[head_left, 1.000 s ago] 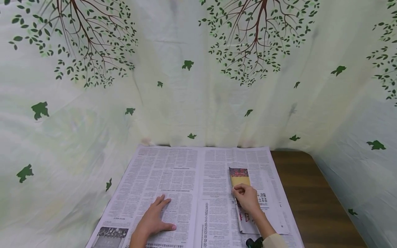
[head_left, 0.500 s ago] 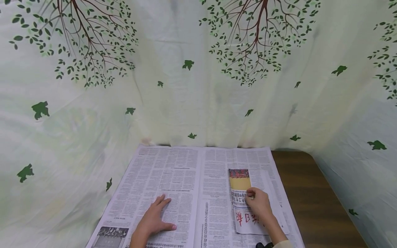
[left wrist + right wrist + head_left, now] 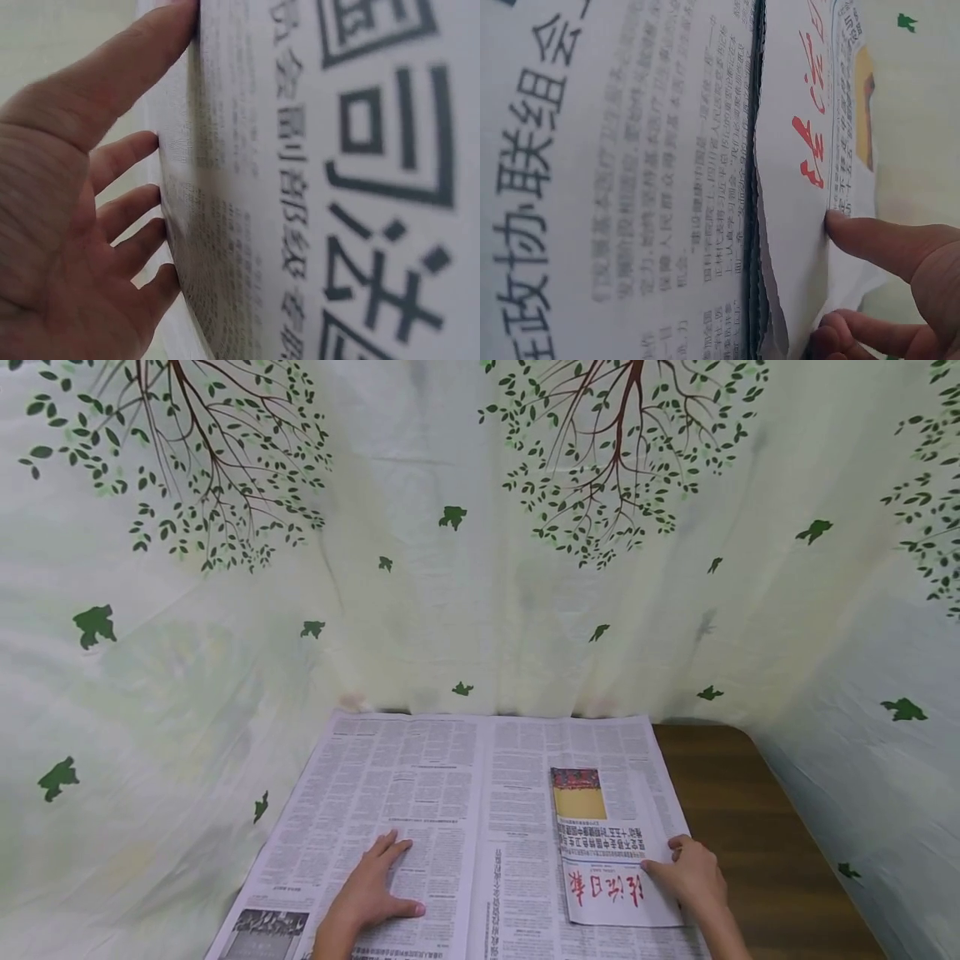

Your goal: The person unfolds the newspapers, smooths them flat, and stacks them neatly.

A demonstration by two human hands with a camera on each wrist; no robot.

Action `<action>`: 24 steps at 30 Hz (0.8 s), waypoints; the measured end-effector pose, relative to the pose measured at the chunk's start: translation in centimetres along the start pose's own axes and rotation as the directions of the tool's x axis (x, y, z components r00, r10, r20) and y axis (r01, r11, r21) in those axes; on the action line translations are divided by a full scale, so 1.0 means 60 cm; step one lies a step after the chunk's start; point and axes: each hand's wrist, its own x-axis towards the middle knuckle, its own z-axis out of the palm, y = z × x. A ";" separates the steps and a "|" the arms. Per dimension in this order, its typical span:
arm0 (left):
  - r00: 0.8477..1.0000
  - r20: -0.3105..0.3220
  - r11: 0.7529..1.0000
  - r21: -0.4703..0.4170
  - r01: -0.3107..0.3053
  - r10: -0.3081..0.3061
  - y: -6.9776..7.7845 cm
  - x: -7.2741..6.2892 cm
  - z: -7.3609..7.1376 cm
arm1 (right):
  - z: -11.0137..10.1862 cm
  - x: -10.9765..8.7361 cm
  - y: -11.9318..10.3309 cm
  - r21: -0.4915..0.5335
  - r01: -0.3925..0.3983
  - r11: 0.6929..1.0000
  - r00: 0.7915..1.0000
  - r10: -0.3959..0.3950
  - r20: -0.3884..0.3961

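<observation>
A large newspaper sheet (image 3: 420,777) lies spread on the table. My left hand (image 3: 367,893) rests on its left half with thumb and fingers spread; in the left wrist view the fingertips (image 3: 154,142) touch the paper. On the right half is a smaller folded newspaper (image 3: 600,852) with a red masthead and a red and yellow picture at its far left corner. My right hand (image 3: 693,877) holds the right edge of this folded newspaper. Its thumb (image 3: 877,240) lies on top of the paper and the other fingers curl at the edge, partly hidden by the sheet.
Brown wooden tabletop (image 3: 750,827) shows to the right of the newspaper. A pale curtain (image 3: 480,577) printed with trees and green leaves hangs behind the table and along both sides. A dark photo (image 3: 266,935) is printed at the sheet's near left corner.
My right hand has moved from the folded newspaper's left side to its right edge, drawing a flap over, so more of the headline and masthead shows. My left hand has stayed in place.
</observation>
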 end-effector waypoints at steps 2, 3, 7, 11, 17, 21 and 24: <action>1.000 0.006 0.999 0.026 -0.022 0.022 0.005 -0.001 0.000 | -0.003 -0.002 0.003 0.009 -0.028 1.000 0.999 0.028 0.019; 0.999 0.006 0.998 0.039 -0.040 0.040 0.010 -0.002 -0.001 | -0.004 -0.002 0.003 0.013 -0.042 0.999 0.999 0.042 0.022; 0.994 0.026 0.991 0.072 -0.109 0.107 0.034 0.001 0.005 | -0.005 -0.005 0.007 0.029 -0.075 0.997 0.997 0.075 0.003; 0.983 0.042 0.983 0.032 -0.181 0.179 0.061 0.004 0.015 | -0.003 -0.005 0.007 0.044 -0.076 0.996 0.997 0.076 -0.012; 0.960 0.037 0.960 -0.022 -0.278 0.278 0.089 0.009 0.034 | 0.005 -0.008 0.006 0.082 -0.056 0.995 0.998 0.058 -0.018; 0.948 0.029 0.948 -0.004 -0.318 0.318 0.099 0.017 0.049 | 0.007 -0.010 0.004 0.104 -0.056 0.993 0.998 0.059 -0.028; 0.942 0.019 0.942 0.019 -0.335 0.334 0.104 0.024 0.060 | 0.006 -0.008 0.000 0.102 -0.053 0.993 0.998 0.056 -0.036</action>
